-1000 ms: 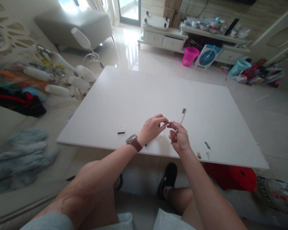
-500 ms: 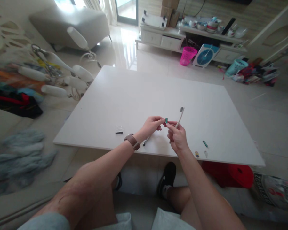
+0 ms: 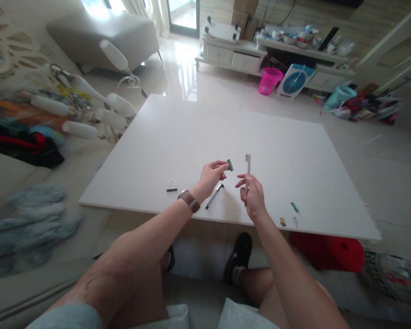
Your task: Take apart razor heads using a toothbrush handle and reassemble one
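Observation:
My left hand [image 3: 210, 176] pinches a small green razor cartridge [image 3: 230, 165] between thumb and fingers, lifted just above the white table [image 3: 178, 137]. My right hand [image 3: 250, 195] grips a white toothbrush [image 3: 247, 165] upright, bristles at the top, with the index finger stretched out. The two hands are a short way apart. A razor handle [image 3: 214, 195] lies on the table below my left hand. A brown-strapped watch sits on my left wrist.
A small clear and black cap [image 3: 171, 186] lies left of my hands. A green piece [image 3: 295, 207] and two tiny bits [image 3: 283, 222] lie near the front right edge. A red stool [image 3: 332, 252] stands under the table; pink basket [image 3: 269, 81] beyond.
My hands have come apart. The left hand has lifted away with the green cartridge, and the right hand has turned the toothbrush upright. The razor handle now shows on the table.

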The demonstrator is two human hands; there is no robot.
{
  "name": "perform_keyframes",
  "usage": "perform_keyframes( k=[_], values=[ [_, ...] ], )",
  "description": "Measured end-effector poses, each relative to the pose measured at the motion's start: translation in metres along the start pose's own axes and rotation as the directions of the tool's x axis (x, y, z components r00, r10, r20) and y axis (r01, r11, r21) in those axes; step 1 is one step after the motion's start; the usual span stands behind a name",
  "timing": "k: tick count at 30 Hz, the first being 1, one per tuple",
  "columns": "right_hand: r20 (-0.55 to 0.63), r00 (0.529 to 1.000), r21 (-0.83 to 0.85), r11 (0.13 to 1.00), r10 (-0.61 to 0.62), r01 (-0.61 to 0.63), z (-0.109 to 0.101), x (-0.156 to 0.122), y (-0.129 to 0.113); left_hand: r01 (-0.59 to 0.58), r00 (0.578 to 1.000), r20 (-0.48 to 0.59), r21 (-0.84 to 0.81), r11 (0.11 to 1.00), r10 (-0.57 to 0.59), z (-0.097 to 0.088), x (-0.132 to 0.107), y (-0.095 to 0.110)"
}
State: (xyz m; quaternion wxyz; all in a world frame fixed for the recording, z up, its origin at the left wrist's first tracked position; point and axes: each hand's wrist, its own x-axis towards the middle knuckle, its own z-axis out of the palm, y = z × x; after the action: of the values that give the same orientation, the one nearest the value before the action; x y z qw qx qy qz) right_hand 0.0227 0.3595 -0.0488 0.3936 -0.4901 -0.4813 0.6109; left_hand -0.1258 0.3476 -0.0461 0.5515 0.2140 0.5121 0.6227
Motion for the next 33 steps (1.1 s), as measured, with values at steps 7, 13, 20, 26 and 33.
perform_keyframes(
  k=[7,13,20,26,33],
  values=[
    [0.096,0.985,-0.387,0.906,-0.142,0.169,0.001,-0.001,0.005,-0.086,0.989,-0.123,-0.031,0.996,0.082,-0.004,0.011,0.0],
    [0.113,0.982,-0.496,0.848,-0.15,0.187,0.001,-0.006,0.002,-0.145,0.982,-0.125,-0.016,0.989,0.142,-0.002,0.008,0.002],
    [0.142,0.981,-0.512,0.838,-0.133,0.188,-0.002,-0.009,0.007,-0.189,0.973,-0.118,0.1,0.977,0.2,-0.002,0.003,-0.002],
    [0.144,0.984,-0.487,0.857,-0.109,0.166,-0.002,-0.003,0.007,-0.164,0.978,-0.102,0.155,0.974,0.181,0.003,0.0,-0.009],
    [0.126,0.983,-0.468,0.866,-0.134,0.178,-0.001,0.002,0.003,-0.109,0.989,-0.076,0.184,0.977,0.125,0.008,0.0,-0.01]
  ],
)
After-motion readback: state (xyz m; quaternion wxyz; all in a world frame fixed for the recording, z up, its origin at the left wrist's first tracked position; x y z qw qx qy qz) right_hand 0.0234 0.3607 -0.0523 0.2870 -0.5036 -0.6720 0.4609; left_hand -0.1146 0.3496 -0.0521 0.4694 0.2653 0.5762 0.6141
